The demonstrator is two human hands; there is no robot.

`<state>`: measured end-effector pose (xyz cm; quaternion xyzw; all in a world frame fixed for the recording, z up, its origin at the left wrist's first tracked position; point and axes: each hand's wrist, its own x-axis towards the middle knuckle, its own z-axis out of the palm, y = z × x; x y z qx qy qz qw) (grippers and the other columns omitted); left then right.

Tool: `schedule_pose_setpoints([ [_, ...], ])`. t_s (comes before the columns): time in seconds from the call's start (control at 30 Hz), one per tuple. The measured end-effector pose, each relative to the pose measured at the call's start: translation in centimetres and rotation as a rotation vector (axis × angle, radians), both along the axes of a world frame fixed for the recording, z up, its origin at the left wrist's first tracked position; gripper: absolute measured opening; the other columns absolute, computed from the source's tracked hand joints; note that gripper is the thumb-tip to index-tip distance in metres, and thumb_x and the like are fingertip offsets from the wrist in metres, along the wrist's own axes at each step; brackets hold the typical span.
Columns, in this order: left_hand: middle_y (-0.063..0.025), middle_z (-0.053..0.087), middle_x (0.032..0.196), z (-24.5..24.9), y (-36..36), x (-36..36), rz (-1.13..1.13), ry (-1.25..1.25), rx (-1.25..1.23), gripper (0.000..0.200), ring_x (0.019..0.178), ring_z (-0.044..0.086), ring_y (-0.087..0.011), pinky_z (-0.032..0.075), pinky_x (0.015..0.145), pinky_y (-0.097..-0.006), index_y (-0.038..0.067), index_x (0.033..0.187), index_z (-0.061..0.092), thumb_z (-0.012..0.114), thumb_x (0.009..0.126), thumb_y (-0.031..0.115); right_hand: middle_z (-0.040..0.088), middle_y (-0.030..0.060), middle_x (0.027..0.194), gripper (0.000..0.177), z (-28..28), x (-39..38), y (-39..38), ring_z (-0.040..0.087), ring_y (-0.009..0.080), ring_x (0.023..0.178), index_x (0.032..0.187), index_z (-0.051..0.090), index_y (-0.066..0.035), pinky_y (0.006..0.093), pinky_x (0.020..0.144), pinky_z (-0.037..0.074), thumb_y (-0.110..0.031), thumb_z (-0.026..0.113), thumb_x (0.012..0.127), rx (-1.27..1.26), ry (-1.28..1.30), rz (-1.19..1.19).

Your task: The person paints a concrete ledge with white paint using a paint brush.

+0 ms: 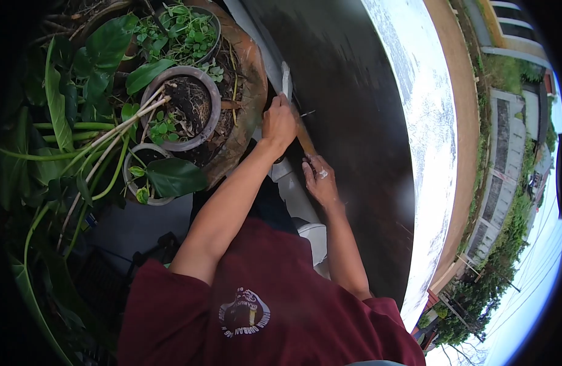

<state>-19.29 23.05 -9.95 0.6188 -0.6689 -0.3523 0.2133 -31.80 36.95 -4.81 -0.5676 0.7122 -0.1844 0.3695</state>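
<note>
A long, narrow tool with a brown wooden-looking shaft and a pale, whitish end lies slantwise over the dark wall surface; I cannot make out its exact kind. My left hand is closed around its upper part, just below the pale end. Lower down, the fingers of my right hand are closed at the tool's brown end, and a white patch shows on one finger. A thin, short metal-looking piece sticks out beside my left hand.
Left of my hands stands a big brown planter with a round pot, a smaller pot and large leafy plants. A white-topped ledge curves along the right. Beyond it are a brown strip, buildings and trees.
</note>
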Motion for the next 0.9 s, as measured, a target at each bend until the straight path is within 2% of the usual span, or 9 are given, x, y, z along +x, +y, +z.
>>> schedule_pose_setpoints([
  [0.13,-0.0273,0.057,0.117,2.8,4.9,1.6,-0.124,-0.004,0.221,0.060,0.096,0.065,-0.0456,0.055,0.085,-0.0473,-0.013,0.134,0.046,0.063,0.078,-0.002,0.066,0.0216,0.110,0.031,-0.9,0.2,0.4,0.063,0.0398,0.102,0.122,0.062,0.001,0.0424,0.091,0.050,-0.012,0.056,0.094,0.010,0.036,0.022],
  [0.3,-0.0257,0.055,0.120,1.7,-1.4,1.1,0.125,-0.053,0.050,0.065,0.097,0.065,-0.0457,0.055,0.084,-0.0478,-0.012,0.137,0.040,0.065,0.079,-0.001,0.066,0.0223,0.108,0.031,0.4,0.8,0.1,0.064,0.0406,0.100,0.122,0.062,0.002,0.0423,0.090,0.051,-0.012,0.057,0.094,-0.004,0.070,0.074],
  [0.4,-0.0256,0.056,0.119,0.1,-3.8,-0.3,0.090,-0.047,0.056,0.065,0.097,0.064,-0.0460,0.055,0.084,-0.0480,-0.012,0.137,0.040,0.066,0.078,-0.001,0.066,0.0222,0.109,0.031,0.6,0.5,0.6,0.063,0.0402,0.102,0.122,0.062,0.002,0.0422,0.091,0.050,-0.012,0.057,0.095,0.013,0.053,0.039],
  [0.43,-0.0256,0.058,0.112,0.6,-2.7,-0.3,0.098,-0.008,0.039,0.051,0.097,0.063,-0.0456,0.053,0.083,-0.0490,-0.014,0.131,0.047,0.057,0.082,-0.003,0.066,0.0221,0.110,0.031,0.8,0.5,0.9,0.063,0.0400,0.103,0.122,0.062,0.002,0.0423,0.091,0.050,-0.013,0.056,0.095,0.021,0.041,0.023],
  [0.57,-0.0288,0.057,0.110,1.2,4.8,0.7,-0.112,0.089,0.186,0.049,0.097,0.063,-0.0465,0.052,0.084,-0.0505,-0.015,0.132,0.046,0.056,0.086,-0.001,0.066,0.0225,0.111,0.030,0.4,0.3,2.7,0.063,0.0399,0.103,0.121,0.063,0.002,0.0429,0.092,0.050,-0.012,0.056,0.095,0.059,0.065,0.005],
  [0.6,-0.0283,0.053,0.119,1.0,6.1,0.8,-0.153,0.047,0.278,0.061,0.096,0.064,-0.0466,0.054,0.085,-0.0497,-0.014,0.136,0.042,0.063,0.081,0.000,0.066,0.0226,0.111,0.030,-0.6,0.0,3.6,0.064,0.0401,0.103,0.121,0.063,0.002,0.0431,0.092,0.050,-0.012,0.056,0.095,0.053,0.066,0.024],
  [0.67,-0.0282,0.053,0.116,1.9,6.6,1.3,-0.062,0.097,0.254,0.059,0.094,0.064,-0.0464,0.054,0.083,-0.0501,-0.015,0.137,0.040,0.060,0.084,0.001,0.066,0.0226,0.111,0.030,-1.0,-0.4,4.1,0.064,0.0405,0.103,0.121,0.063,0.001,0.0433,0.092,0.051,-0.012,0.056,0.095,0.044,0.073,0.040],
  [0.77,-0.0292,0.056,0.109,2.7,3.0,0.9,0.147,0.083,0.085,0.049,0.096,0.061,-0.0468,0.051,0.084,-0.0500,-0.015,0.134,0.045,0.054,0.088,0.001,0.066,0.0225,0.113,0.029,-0.4,-0.6,4.7,0.063,0.0407,0.104,0.121,0.063,0.001,0.0432,0.092,0.050,-0.012,0.056,0.095,0.059,0.087,0.014],
  [0.9,-0.0280,0.056,0.109,0.9,-1.7,-0.6,0.135,0.021,0.081,0.053,0.097,0.060,-0.0455,0.051,0.084,-0.0483,-0.015,0.132,0.046,0.059,0.083,0.000,0.066,0.0226,0.114,0.029,0.2,-0.9,4.7,0.063,0.0406,0.105,0.121,0.063,0.001,0.0431,0.093,0.050,-0.011,0.056,0.095,0.097,0.111,-0.024],
])
